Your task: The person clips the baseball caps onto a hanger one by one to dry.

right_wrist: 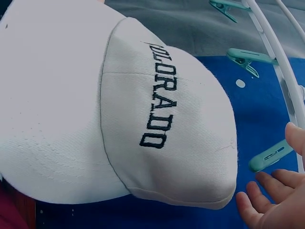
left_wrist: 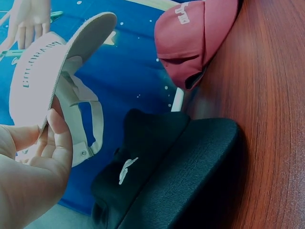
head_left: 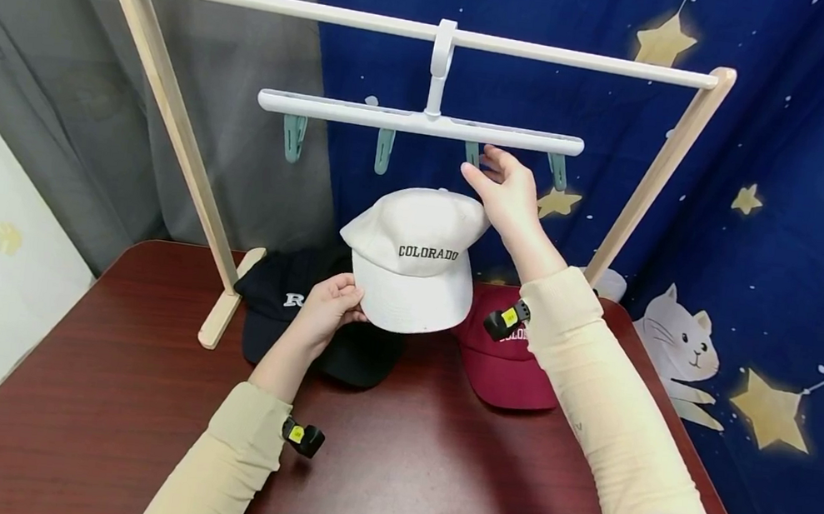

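A white baseball cap (head_left: 415,224) lettered COLORADO hangs in the air below the hanger bar, brim downward. My left hand (head_left: 325,308) pinches the brim's edge between thumb and fingers; in the left wrist view the cap's strap and open back show behind the brim. Up at the right, my right hand (head_left: 512,199) is beside a green clip (head_left: 472,154), thumb and fingers spread around it. The right wrist view shows this clip (right_wrist: 269,157) between thumb and fingers, with no firm pinch on it. The cap's crown is just below that hand.
A white hanger (head_left: 352,112) with several green clips hooks over the rod of a wooden-legged rack (head_left: 189,158). On the brown table (head_left: 102,409) lie a black cap (head_left: 268,296) at left and a maroon cap (head_left: 505,376) at right. Curtains (head_left: 802,206) stand behind.
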`<state>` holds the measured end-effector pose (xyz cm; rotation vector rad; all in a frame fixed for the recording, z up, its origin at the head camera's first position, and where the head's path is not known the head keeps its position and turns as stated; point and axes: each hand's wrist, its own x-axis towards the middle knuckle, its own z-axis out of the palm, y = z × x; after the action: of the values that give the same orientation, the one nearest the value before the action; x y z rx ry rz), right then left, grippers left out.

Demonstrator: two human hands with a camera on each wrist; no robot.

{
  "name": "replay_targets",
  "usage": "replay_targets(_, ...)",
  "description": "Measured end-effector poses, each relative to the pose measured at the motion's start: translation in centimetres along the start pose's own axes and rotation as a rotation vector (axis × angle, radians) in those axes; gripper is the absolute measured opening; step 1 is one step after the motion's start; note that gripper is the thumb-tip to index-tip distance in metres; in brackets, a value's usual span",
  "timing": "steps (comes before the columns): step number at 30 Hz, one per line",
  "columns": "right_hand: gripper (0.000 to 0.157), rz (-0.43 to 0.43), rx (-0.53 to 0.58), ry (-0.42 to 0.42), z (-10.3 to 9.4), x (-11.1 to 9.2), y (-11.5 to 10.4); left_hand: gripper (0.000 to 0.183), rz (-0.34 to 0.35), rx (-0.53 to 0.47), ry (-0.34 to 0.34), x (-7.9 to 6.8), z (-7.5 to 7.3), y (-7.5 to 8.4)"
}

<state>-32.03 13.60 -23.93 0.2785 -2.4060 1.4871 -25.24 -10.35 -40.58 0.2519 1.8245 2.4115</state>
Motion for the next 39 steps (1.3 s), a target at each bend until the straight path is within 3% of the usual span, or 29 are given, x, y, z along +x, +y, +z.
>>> replay_targets(7, 0.049, 0.047, 0.08, 0.042, 0.4, 0.4, -0.5, 0.013, -0.001, 0.0, -0.002, -0.1, -0.1, 0.1)
replay_targets(23, 0.042, 0.082, 0.089, 0.088, 0.8, 1.1, -0.8, 0.015, -0.015, -0.002, 0.021, -0.3, 0.0, 0.5)
replay_targets(39, 0.04, 0.104, 0.071, 0.08, 1.0, 1.6, -0.7, 0.015, -0.016, -0.007, 0.026, -0.4, -0.1, 0.6)
